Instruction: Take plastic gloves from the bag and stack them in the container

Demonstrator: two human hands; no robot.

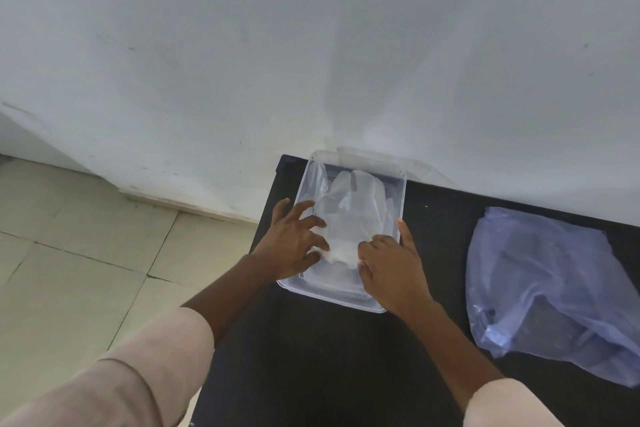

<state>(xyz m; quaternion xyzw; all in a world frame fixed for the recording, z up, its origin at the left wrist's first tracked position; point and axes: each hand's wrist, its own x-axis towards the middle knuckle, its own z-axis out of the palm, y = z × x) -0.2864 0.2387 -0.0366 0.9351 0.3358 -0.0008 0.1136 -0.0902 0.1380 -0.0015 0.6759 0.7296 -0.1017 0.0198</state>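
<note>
Clear plastic gloves (356,208) lie flat inside the container (401,204), centre of frame on the black surface (311,357), so stacking is underway; how many are in the pile I can't tell, they're see-thru. Left hand (294,243) w/ fingers spread, pressing the cuff end down; right hand (391,267) also flat on the cuff, fingers released, thumb along the container's right rim. Neither grips anything. Bag (554,288) sits well apart at right of frame, looks prob. not empty, so more gloves likely left.
</note>
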